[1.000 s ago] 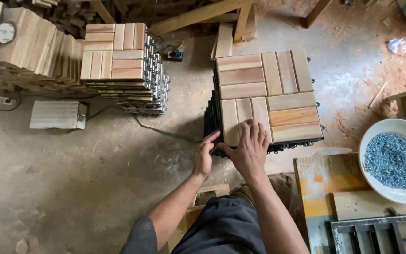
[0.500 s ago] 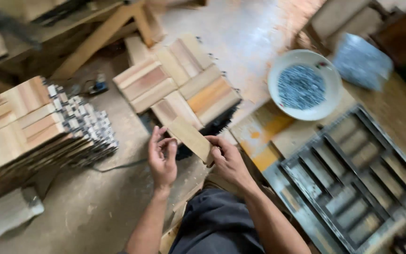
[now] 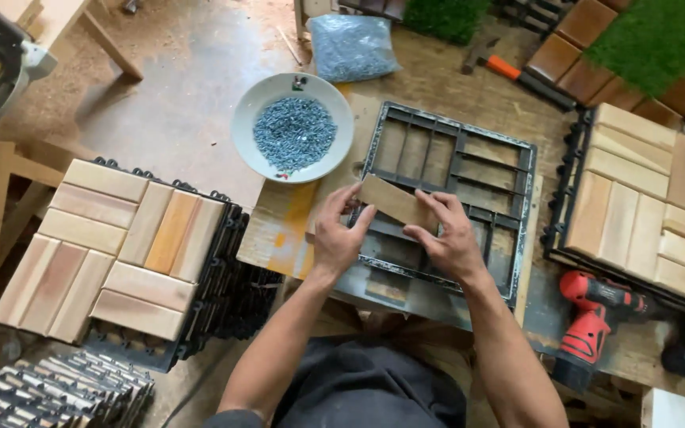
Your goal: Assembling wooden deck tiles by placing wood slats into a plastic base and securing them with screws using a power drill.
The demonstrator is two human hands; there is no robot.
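Head view: both hands hold one short wooden slat (image 3: 394,202) over a black plastic grid (image 3: 445,198) lying on the bench. The left hand (image 3: 338,238) pinches the slat's near end with thumb and fingers; the right hand (image 3: 452,242) grips its other end from below and beside. The slat sits tilted across the grid's middle cells. Just left of the grid stands a white bowl (image 3: 251,119) of grey screws, and behind it a clear bag (image 3: 350,46) of more screws. A red drill (image 3: 596,317) lies at the right, near a stack of finished tiles (image 3: 660,206). Another tile stack (image 3: 112,246) sits left.
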